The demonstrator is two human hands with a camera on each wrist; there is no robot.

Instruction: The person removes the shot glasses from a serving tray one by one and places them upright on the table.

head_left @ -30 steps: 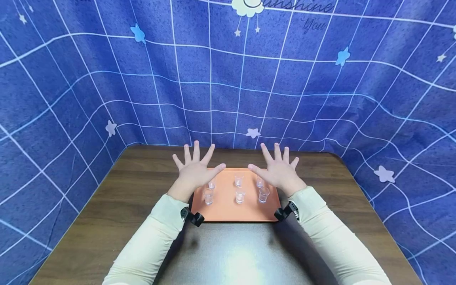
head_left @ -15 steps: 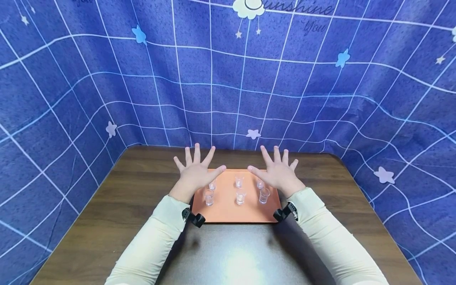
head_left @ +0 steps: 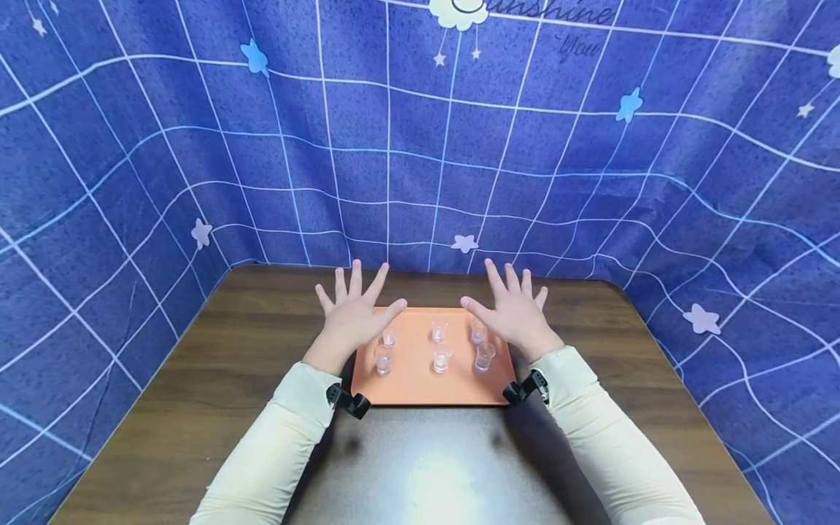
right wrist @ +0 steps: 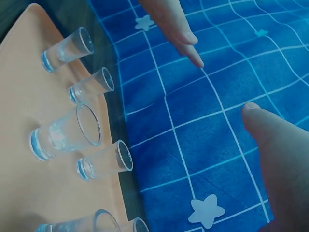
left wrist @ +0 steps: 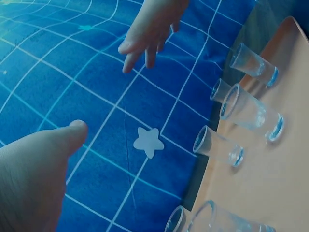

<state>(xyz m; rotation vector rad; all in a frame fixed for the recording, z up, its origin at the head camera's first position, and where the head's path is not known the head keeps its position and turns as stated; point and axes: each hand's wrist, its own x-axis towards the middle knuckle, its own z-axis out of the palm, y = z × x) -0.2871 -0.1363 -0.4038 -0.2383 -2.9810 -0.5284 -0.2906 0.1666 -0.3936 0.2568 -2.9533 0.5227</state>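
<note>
My left hand (head_left: 354, 319) and right hand (head_left: 518, 319) hover, fingers spread, by the far corners of the orange tray (head_left: 429, 391); 6 clear cups (head_left: 442, 359), contents unclear, stand there, leaving room toward its near edge.

The left hand (head_left: 354, 321) is raised at the left side of the tray (head_left: 420, 390), the right hand (head_left: 517, 313) at its right side. Both have the back turned up to the head camera, fingers straight and fanned apart, pointing away from the body past the tray's far edge in the head view. The thumbs stretch inward over the tray toward each other, their tips well apart. The left arm (head_left: 269, 445) and right arm (head_left: 613, 434), in pale sleeves down to the wrists, slant inward from the tray's near side.
</note>
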